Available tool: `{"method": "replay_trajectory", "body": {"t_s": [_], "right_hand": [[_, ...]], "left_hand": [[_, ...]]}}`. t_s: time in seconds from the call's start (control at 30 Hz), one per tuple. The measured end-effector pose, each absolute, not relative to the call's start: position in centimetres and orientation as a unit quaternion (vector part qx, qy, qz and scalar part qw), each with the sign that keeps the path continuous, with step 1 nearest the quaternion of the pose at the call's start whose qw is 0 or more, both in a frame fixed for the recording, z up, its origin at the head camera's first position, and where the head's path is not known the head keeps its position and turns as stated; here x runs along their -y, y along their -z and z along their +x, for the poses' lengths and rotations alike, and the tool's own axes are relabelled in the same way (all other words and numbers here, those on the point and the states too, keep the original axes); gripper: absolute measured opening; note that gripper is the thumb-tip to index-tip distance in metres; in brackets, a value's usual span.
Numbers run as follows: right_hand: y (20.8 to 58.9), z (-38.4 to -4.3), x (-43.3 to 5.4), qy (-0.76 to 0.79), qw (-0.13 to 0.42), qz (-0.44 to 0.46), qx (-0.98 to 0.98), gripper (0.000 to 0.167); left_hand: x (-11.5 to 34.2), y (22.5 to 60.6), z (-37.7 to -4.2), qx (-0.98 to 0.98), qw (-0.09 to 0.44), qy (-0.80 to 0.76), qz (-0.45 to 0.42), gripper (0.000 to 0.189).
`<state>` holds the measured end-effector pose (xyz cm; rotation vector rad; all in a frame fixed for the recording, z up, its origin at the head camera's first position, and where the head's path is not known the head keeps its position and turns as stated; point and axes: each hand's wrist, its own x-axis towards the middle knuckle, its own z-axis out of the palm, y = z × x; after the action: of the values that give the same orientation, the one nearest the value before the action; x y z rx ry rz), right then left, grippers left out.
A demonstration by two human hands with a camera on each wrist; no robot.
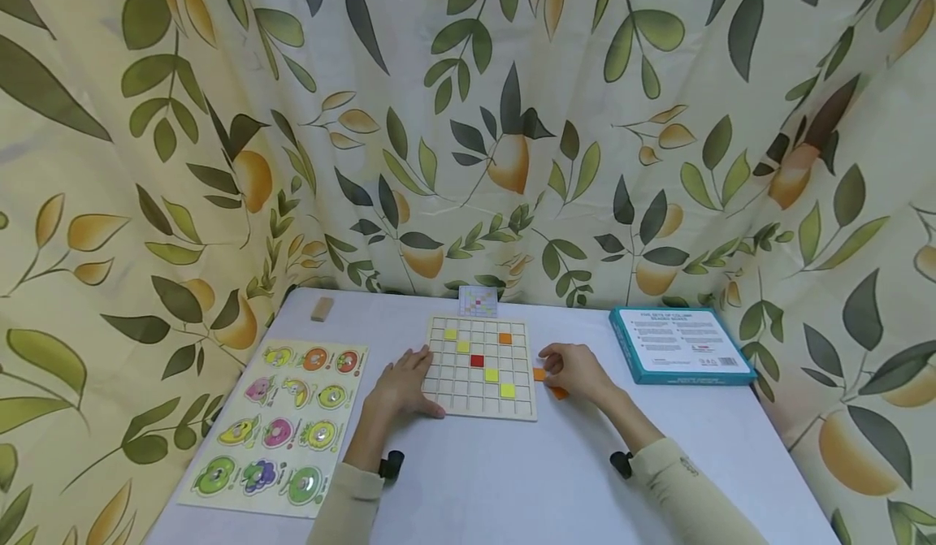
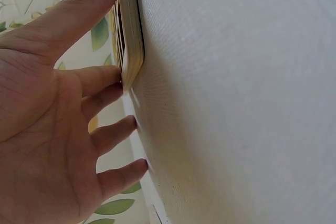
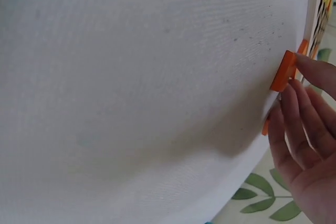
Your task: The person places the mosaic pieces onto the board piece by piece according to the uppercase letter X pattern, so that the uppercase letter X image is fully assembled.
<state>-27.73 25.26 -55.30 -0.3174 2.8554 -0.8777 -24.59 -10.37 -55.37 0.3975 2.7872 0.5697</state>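
Note:
A cream gridded board (image 1: 475,405) lies on the table with yellow tiles, one red tile (image 1: 477,361) and one orange tile (image 1: 505,339) in its cells. My left hand (image 1: 400,384) rests at its left side, fingers spread along the edge and thumb at the near left corner. In the left wrist view, the board's edge (image 2: 135,40) meets the thumb and a finger, while other fingertips touch the table. Beside the board's right edge, my right hand (image 1: 574,370) has thumb and fingertips together at small orange tiles (image 3: 283,71), seemingly pinching one. Its fingers partly hide them.
Behind the board stands a small pattern card (image 1: 478,301). A teal-edged box (image 1: 683,345) lies at the back right. On the left is a fruit-picture sheet (image 1: 279,423), with a small tan block (image 1: 322,309) beyond it. A patterned curtain (image 1: 468,123) surrounds the table.

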Motion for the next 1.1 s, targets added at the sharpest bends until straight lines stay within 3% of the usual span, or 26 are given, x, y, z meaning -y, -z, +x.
{"method": "replay_trajectory", "body": {"t_s": [0.5, 1.1], "right_hand": [[55.7, -28.0, -25.7, 0.324, 0.061, -0.084, -0.94, 0.045], [54.5, -28.9, -23.4, 0.358, -0.003, -0.106, -0.928, 0.05]], "left_hand": [[10.4, 55.3, -24.6, -0.961, 0.13, -0.201, 0.137, 0.115], [10.5, 55.7, -24.7, -0.961, 0.134, -0.199, 0.14, 0.115]]}}
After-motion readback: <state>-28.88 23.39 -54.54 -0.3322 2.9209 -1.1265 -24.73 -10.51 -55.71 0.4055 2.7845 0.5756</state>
